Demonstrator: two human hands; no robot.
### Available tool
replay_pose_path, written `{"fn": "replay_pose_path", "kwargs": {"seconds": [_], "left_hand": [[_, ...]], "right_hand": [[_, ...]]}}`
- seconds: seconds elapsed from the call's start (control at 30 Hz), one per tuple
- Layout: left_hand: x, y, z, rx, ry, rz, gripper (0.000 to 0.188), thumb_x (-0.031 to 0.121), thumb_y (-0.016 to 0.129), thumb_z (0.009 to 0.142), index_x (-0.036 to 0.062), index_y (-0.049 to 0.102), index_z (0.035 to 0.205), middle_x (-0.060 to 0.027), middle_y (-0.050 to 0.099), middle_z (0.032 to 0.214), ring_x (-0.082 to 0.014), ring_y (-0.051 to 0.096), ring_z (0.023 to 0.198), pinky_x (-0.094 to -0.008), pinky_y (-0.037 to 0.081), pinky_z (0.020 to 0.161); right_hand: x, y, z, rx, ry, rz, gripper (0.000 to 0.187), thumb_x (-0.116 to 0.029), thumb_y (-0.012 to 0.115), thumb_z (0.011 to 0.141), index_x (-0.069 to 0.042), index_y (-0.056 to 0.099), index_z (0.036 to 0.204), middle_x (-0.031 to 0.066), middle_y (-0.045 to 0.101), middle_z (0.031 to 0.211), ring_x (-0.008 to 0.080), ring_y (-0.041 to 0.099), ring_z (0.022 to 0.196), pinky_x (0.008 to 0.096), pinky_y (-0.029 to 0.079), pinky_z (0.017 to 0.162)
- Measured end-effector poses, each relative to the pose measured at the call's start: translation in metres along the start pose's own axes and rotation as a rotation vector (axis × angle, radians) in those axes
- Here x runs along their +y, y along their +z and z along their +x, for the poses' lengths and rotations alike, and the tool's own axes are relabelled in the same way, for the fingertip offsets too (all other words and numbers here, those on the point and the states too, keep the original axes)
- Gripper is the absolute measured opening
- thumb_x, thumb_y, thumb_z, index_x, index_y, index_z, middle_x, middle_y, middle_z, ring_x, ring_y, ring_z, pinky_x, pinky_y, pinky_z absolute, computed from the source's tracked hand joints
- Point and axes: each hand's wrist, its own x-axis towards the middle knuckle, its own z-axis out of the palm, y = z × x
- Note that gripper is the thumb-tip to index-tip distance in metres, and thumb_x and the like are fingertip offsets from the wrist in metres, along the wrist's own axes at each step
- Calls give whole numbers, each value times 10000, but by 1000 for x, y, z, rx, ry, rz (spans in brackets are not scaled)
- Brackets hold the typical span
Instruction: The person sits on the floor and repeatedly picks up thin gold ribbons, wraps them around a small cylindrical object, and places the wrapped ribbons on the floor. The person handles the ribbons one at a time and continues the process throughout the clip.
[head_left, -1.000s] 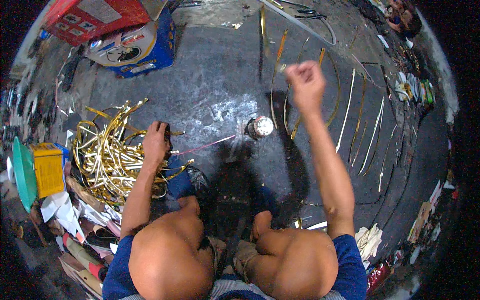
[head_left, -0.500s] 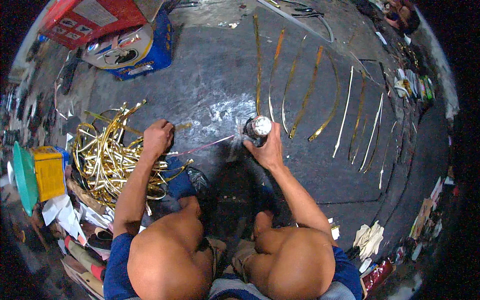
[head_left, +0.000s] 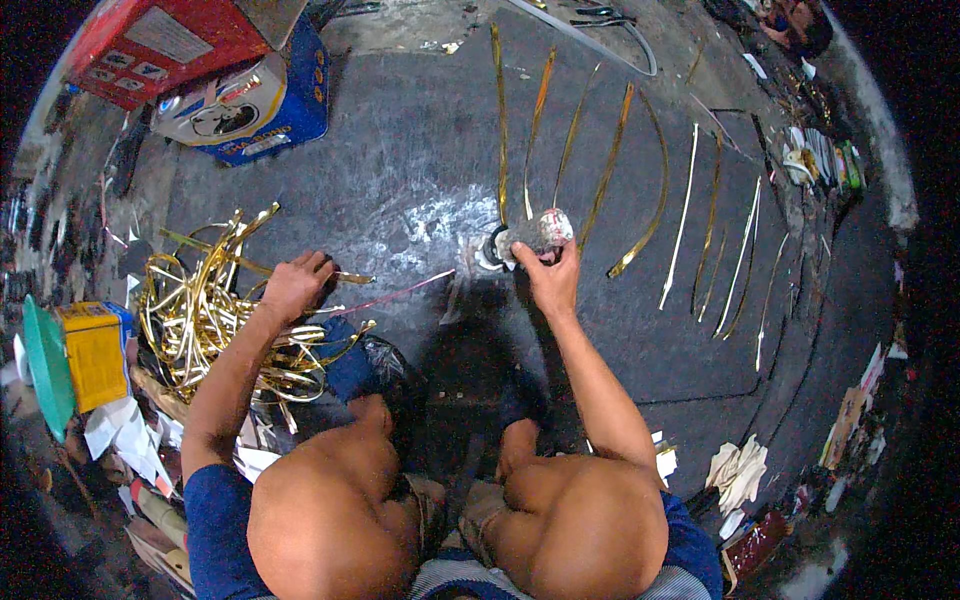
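Observation:
My right hand (head_left: 551, 278) is closed round a small whitish, stained can (head_left: 545, 232), which leans over to the right. At the can's left end a dark ring and a white smear show on the mat; whether the can touches it is hard to see. On the left, my left hand (head_left: 298, 286) has its fingers curled down on a gold strip (head_left: 356, 279) whose end sticks out to the right. Beside that hand lies a tangled heap of shiny gold strips (head_left: 205, 325). A thin pinkish strip (head_left: 405, 290) lies between the two hands.
Several gold and white strips (head_left: 610, 180) lie spaced apart on the dark mat (head_left: 400, 120) at the right. A blue and white tin (head_left: 250, 115) stands far left under a red box (head_left: 170, 45). A yellow tin (head_left: 95, 355) and paper scraps (head_left: 125, 440) are near left.
The can, upright before, is now tipped to the right, and my right hand has shifted right. My left hand has moved slightly left; the gold strip's end beside it lies lower.

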Motion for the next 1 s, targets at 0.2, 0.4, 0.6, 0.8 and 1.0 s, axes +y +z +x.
{"fn": "replay_pose_path", "kwargs": {"seconds": [0.2, 0.4, 0.6, 0.8, 1.0], "left_hand": [[-9, 12, 4, -128, 142, 120, 250, 168, 617, 818, 36, 616, 1030, -99, 649, 1013, -262, 694, 890, -389, 574, 697], [17, 14, 36, -32, 16, -22, 222, 207, 666, 794, 64, 604, 952, -98, 642, 917, -284, 696, 831, -417, 563, 650], [76, 6, 79, 54, -110, -528, 140, 160, 645, 791, 68, 585, 878, -132, 604, 878, -392, 643, 764, -521, 528, 678], [78, 13, 86, -28, -312, -769, 159, 140, 685, 759, 45, 559, 779, -128, 626, 750, -328, 622, 631, -441, 510, 610], [95, -32, 110, -15, -509, -1352, 96, 51, 728, 787, 38, 635, 811, -33, 642, 682, -129, 626, 620, -278, 479, 561]], "right_hand": [[0, -8, 10, 51, 483, 411, 370, -197, 766, 842, -32, 596, 1126, 65, 687, 922, 142, 663, 722, 267, 551, 577], [-15, -31, 2, 54, 901, 926, 357, -305, 729, 845, -62, 610, 1078, 87, 616, 914, 222, 614, 752, 324, 550, 673], [-19, -40, -4, 53, 966, 1042, 383, -320, 747, 815, -39, 566, 1002, 80, 585, 890, 232, 589, 792, 339, 536, 740], [-17, -39, -5, 69, 955, 1052, 391, -320, 748, 809, -36, 564, 1005, 86, 616, 894, 230, 606, 810, 344, 538, 758], [0, -52, -4, 50, 829, 1001, 262, -229, 708, 876, -46, 601, 1030, 88, 679, 914, 213, 661, 794, 321, 556, 700]]}}
